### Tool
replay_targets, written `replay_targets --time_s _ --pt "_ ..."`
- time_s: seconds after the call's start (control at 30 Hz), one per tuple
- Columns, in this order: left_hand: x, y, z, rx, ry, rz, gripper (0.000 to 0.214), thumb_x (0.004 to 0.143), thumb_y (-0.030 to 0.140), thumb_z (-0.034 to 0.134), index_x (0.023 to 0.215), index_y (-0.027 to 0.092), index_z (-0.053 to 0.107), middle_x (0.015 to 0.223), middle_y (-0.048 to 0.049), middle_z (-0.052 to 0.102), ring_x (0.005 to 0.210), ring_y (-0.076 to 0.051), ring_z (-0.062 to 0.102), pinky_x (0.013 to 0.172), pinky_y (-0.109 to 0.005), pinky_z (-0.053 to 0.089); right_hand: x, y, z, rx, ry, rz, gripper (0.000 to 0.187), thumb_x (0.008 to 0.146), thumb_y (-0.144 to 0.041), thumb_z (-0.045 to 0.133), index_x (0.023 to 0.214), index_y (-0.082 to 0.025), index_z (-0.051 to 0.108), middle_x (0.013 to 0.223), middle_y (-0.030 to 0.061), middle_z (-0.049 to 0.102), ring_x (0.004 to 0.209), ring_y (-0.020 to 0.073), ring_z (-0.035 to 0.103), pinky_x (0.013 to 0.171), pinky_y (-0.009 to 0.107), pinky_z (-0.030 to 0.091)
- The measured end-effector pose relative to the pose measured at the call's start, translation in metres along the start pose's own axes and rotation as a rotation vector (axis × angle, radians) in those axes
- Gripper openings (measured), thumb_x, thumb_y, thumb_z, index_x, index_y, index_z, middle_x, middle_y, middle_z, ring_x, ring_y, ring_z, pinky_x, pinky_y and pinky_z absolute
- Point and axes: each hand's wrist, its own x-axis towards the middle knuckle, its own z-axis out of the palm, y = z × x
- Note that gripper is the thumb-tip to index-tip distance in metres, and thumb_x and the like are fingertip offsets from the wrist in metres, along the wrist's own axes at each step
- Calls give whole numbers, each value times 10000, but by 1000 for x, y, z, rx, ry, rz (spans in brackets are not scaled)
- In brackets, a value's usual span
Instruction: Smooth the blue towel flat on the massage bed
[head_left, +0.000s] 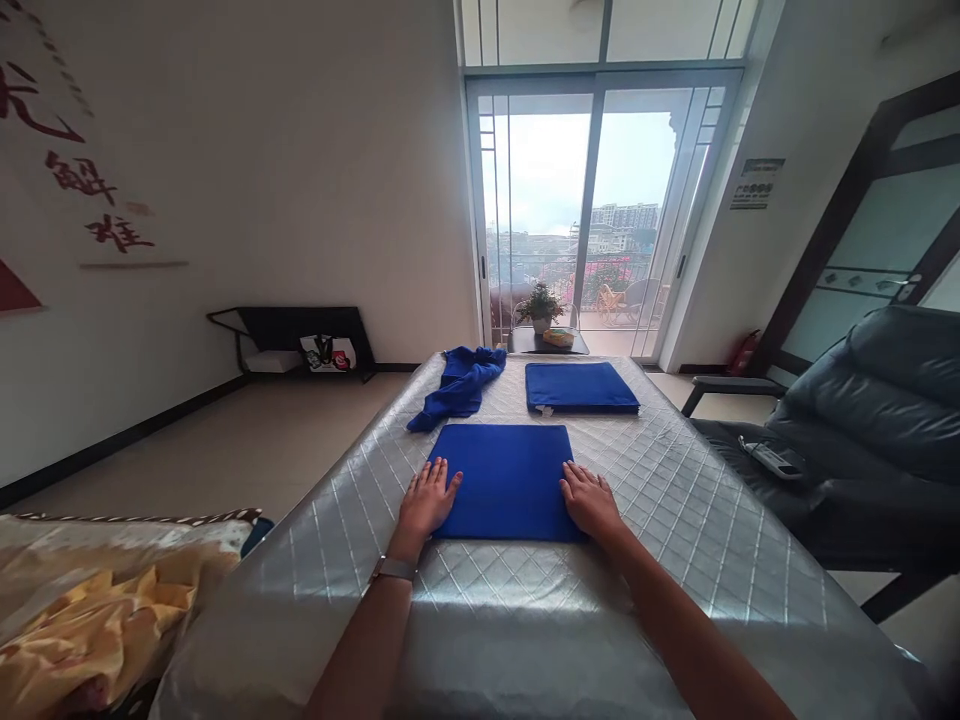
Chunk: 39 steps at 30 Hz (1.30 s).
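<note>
A flat, rectangular piece of folded blue cloth (506, 485) lies on the silver quilted table cover (352, 550) in front of me. My left hand (430, 495) rests flat on its left edge, fingers stretched out. On its right edge lies my right hand (590, 495), also flat with fingers extended. Behind it to the right sits a neat stack of folded blue cloth (581, 387), with a small white tag at its front edge. A crumpled blue cloth (461, 385) lies behind it to the left, apart from both hands.
At the right stands a dark armchair (862, 440) with a pale device (772, 458) on its seat. Yellow fabric (97, 635) lies on a surface at the lower left. Beyond the table's far edge, a potted plant (541, 308) stands before the glass sliding doors (540, 200).
</note>
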Motion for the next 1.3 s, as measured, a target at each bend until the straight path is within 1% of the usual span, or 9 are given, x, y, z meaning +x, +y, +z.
replay_targets --time_s 0.1,0.23,0.43,0.63,0.8,0.93,1.13,1.3 --pt "0 3 1 -4 21 -1 694 1030 546 157 1560 123 303 1633 -98 264 1517 -254 215 1224 -433 207 5 -3 -1 22 47 1 570 1031 -351 187 1563 -196 323 1621 29 293 1488 192 261 1219 438 121" --pt "0 1 0 -13 11 1 709 1029 550 163 1561 98 290 1634 -106 255 1514 -260 226 1224 -433 211 16 -7 0 29 83 -10 588 1032 -376 203 1573 -162 290 1634 36 253 1500 200 229 1223 421 117" --pt "0 -2 2 -22 21 24 728 1026 558 158 1559 79 284 1632 -118 255 1512 -268 228 1226 -438 207 25 -3 10 -14 22 -4 620 1027 -385 201 1584 -114 233 1649 54 195 1519 217 165 1226 438 96" --pt "3 -4 9 -6 51 9 730 1025 558 166 1552 72 303 1627 -140 265 1512 -267 230 1222 -421 208 26 -2 12 -11 7 -4 628 1023 -393 194 1588 -120 224 1651 58 180 1524 201 136 1226 423 68" --pt "6 -7 15 4 88 -9 766 1017 584 155 1540 51 323 1624 -185 246 1508 -291 234 1208 -433 236 26 -1 13 11 9 -9 634 1020 -397 189 1584 -111 235 1652 62 178 1520 218 159 1223 447 86" --pt "4 -6 13 11 79 -11 771 1014 588 157 1541 49 320 1625 -193 236 1507 -296 235 1206 -432 239 25 -1 13 15 22 -11 639 1020 -402 191 1584 -104 230 1650 64 190 1519 218 162 1224 441 81" --pt "1 -3 10 30 93 1 768 1018 580 145 1535 44 332 1609 -203 286 1500 -286 261 1209 -414 229 25 0 13 12 39 -9 633 1018 -408 207 1577 -116 264 1646 52 212 1513 214 181 1224 434 86" --pt "2 -2 10 12 93 -9 755 1018 571 149 1535 54 334 1607 -199 283 1499 -286 264 1201 -424 245 23 -2 11 6 45 1 633 1016 -411 208 1579 -127 259 1648 46 212 1512 200 183 1224 419 85"
